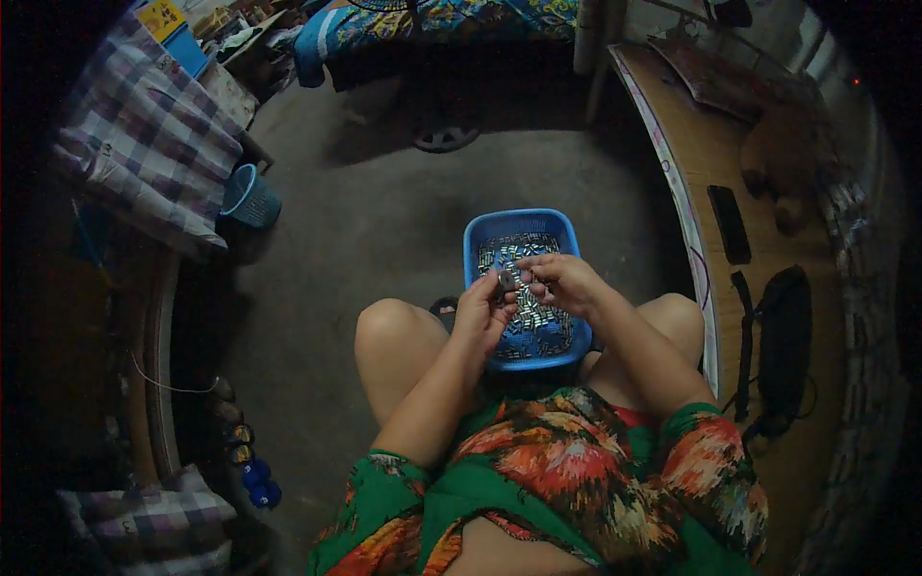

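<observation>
A blue plastic basket [573, 230] sits in front of me between my knees, with a mass of small shiny metal cylinders [541, 319] inside. Over its left side, my left hand [482, 309] is closed around a small dark roundish metal part [506, 281], held between thumb and fingers. My right hand [569, 283] hovers above the basket just right of that part, its thumb and fingertips drawn together. Whatever it pinches, if anything, is too small to make out.
On the wooden bench [768, 288] at right lie a black phone [729, 224] and a black bag [783, 350]. A blue-green bin [252, 197] stands at left beside checked cloth [149, 134]. Blue slippers [257, 480] rest on the floor. A bed with patterned cover [451, 27] is ahead.
</observation>
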`<state>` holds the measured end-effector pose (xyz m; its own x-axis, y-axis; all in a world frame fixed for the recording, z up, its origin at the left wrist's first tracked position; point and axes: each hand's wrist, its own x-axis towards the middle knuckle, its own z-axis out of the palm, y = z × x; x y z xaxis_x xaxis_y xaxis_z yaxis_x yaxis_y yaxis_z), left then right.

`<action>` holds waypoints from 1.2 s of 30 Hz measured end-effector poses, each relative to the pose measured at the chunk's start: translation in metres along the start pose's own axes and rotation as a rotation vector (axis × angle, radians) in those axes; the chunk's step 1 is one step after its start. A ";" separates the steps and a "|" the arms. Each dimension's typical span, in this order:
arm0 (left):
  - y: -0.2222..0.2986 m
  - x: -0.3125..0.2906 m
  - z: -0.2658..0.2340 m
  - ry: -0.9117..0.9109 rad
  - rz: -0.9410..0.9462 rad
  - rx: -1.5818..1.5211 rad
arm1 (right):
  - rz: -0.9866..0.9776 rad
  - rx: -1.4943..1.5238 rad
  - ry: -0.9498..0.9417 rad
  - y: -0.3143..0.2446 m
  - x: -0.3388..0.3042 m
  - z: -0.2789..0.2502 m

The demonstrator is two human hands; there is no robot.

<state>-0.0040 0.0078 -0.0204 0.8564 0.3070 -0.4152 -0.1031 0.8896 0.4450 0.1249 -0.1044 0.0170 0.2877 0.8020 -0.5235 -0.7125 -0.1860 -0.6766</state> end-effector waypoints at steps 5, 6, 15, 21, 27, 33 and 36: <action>0.001 -0.002 0.005 0.007 0.004 0.041 | -0.017 0.083 -0.082 0.001 0.000 -0.005; 0.001 -0.002 0.005 -0.004 0.004 0.047 | -0.008 0.098 -0.108 0.001 0.001 -0.007; 0.002 -0.005 0.005 -0.025 0.015 0.080 | -0.001 0.138 -0.123 0.001 0.000 -0.001; 0.001 -0.004 0.005 -0.049 0.025 0.084 | -0.005 0.087 -0.149 0.001 0.002 -0.004; 0.002 -0.005 0.008 -0.021 0.008 0.085 | 0.003 0.040 -0.128 0.003 0.002 -0.002; 0.001 -0.006 0.010 -0.023 0.005 0.078 | -0.019 -0.068 -0.046 0.003 -0.001 0.004; 0.001 -0.005 0.009 -0.036 -0.004 0.083 | -0.022 -0.133 -0.021 0.003 0.000 0.006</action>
<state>-0.0037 0.0037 -0.0109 0.8744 0.2897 -0.3891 -0.0584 0.8591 0.5084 0.1190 -0.1017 0.0178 0.2876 0.8183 -0.4977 -0.6148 -0.2407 -0.7510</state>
